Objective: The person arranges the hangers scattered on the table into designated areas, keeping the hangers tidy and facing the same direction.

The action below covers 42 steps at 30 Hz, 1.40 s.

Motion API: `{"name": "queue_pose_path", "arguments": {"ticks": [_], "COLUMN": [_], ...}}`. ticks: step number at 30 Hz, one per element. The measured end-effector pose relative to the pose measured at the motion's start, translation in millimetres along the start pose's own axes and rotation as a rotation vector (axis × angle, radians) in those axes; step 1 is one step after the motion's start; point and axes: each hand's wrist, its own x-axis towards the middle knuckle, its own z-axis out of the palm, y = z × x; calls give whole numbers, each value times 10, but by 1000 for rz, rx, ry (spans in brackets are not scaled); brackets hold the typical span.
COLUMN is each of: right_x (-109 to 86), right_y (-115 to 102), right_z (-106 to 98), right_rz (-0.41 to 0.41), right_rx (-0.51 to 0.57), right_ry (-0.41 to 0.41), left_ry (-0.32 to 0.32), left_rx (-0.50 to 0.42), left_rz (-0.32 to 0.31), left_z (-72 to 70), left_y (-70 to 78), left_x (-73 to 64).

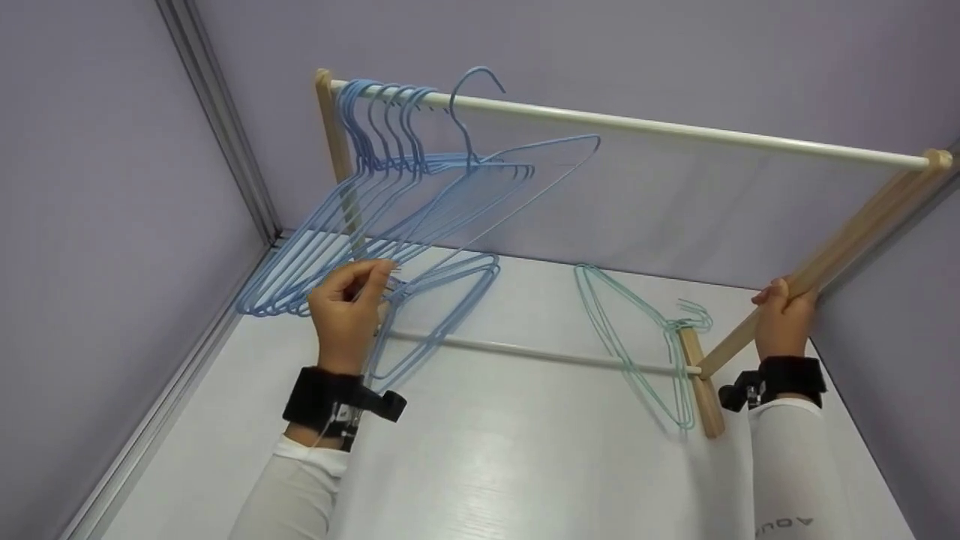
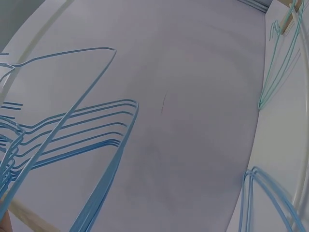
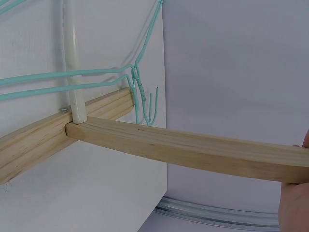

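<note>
My left hand pinches the lower near corner of a blue wire hanger. This hanger's hook arches over the white rail, and its far corner sticks out past the others. Left of it, several blue hangers hang bunched at the rail's left end. In the left wrist view, only a bit of the hand shows at the lower left. My right hand grips the right wooden post of the rack, thumb and fingers around it.
On the white surface, more blue hangers lie near the lower bar. Green hangers lean across the bar's right end, beside the wooden foot. Grey-lilac panels enclose the rack.
</note>
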Motion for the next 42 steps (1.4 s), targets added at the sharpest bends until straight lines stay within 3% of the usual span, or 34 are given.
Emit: {"name": "queue_pose_path", "arguments": {"ticks": [8,19,29,37,42], "right_x": [-44,142,-27,-32,-45], "right_y": [-42,220,-43,-48,-55], "right_z": [-3,-19,-13,-12,-13], "right_rz": [-15,7,-16,-21,-16], "right_rx": [0,-37,-10,-19,-2], "right_ry": [-13,5,-7,-16,-10], "left_ry": [13,39,26,6,1], "left_rx": [57,118,142,180,177], "left_rz": [-52,-117,-132,-149,-158], "left_z": [-95,-206,-231,-196,-258], "left_y": [53,77,49,355,102], "left_x": [52,82,68,33,32]}}
